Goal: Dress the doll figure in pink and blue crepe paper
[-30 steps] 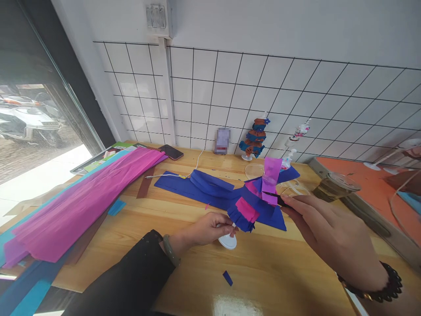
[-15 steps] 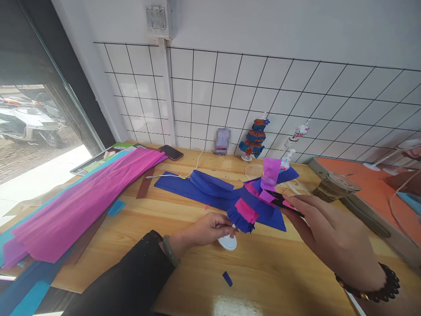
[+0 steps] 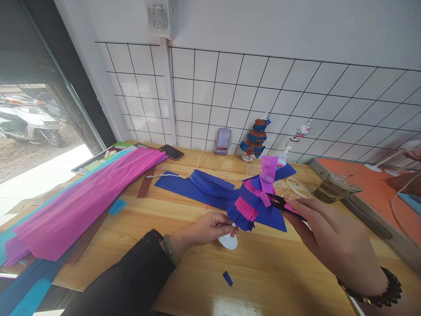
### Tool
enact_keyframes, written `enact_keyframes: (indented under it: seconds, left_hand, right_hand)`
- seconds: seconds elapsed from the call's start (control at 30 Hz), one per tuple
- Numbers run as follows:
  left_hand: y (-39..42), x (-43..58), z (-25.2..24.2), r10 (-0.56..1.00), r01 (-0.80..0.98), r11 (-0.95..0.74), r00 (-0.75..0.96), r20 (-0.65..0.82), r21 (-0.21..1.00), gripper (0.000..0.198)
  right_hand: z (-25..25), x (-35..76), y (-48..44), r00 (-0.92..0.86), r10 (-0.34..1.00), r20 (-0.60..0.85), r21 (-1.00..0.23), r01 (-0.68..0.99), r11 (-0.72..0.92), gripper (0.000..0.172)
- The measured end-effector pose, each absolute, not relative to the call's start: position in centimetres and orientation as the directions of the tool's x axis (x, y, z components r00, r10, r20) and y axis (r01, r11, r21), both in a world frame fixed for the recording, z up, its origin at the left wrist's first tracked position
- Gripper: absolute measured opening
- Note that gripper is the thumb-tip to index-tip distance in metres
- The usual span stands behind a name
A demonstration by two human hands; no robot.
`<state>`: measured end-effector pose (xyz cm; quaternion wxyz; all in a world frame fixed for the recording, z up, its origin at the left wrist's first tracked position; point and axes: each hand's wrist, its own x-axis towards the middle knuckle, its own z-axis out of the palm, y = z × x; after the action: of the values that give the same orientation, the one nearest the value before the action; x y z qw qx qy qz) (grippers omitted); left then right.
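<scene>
My left hand (image 3: 215,227) pinches the thin white stem of a paper craft just above its round white base (image 3: 228,241). The craft leans to the right, wrapped in layers of blue and pink crepe paper (image 3: 248,206) with a fringed lower edge. A light purple paper strip (image 3: 269,169) stands up from its top end. In my right hand (image 3: 332,237) is a slim black tool with a pink patch (image 3: 286,207); its tip meets the purple paper. What kind of tool it is, I cannot make out. Blue crepe paper (image 3: 197,193) lies behind the craft.
Folded pink crepe paper (image 3: 88,202) lies over blue and brown sheets at left. A dark phone (image 3: 172,152) and a white cable (image 3: 167,175) lie behind. A brown-and-blue paper tower (image 3: 256,138) stands by the wall. At right are a lidded cup (image 3: 337,188) and an orange surface (image 3: 355,171).
The tip of the black tool appears slightly more parted at the purple paper. The purple strip has tilted a little. My left hand stays on the stem.
</scene>
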<state>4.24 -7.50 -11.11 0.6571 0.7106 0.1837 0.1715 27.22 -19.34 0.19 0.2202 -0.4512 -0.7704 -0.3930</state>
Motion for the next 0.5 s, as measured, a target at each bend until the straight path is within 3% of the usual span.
enact_keyframes:
  seconds: [0.2, 0.3, 0.4, 0.5]
  left_hand:
    - [-7.5, 4.3, -11.1, 0.489, 0.022, -0.087, 0.872, 0.023, 0.996, 0.053]
    - [-7.5, 4.3, -11.1, 0.505, 0.019, -0.108, 0.862, 0.038, 0.994, 0.053]
    - [-7.6, 4.4, -10.9, 0.527, 0.028, -0.111, 0.849, 0.035, 0.993, 0.054]
    - [-7.7, 4.6, -10.8, 0.553, 0.039, -0.119, 0.833, 0.034, 0.992, 0.054]
  right_hand:
    - [-0.6, 28.2, -20.0, -0.363, 0.590, 0.721, 0.234, 0.929, 0.286, 0.031]
    - [-0.8, 28.0, -20.5, -0.153, 0.657, 0.738, -0.074, 0.950, 0.304, 0.031]
    - [-0.8, 26.7, -20.5, 0.037, 0.703, 0.710, -0.414, 0.830, 0.374, 0.039]
    - [-0.6, 24.4, -19.8, 0.166, 0.744, 0.647, -0.562, 0.764, 0.318, 0.030]
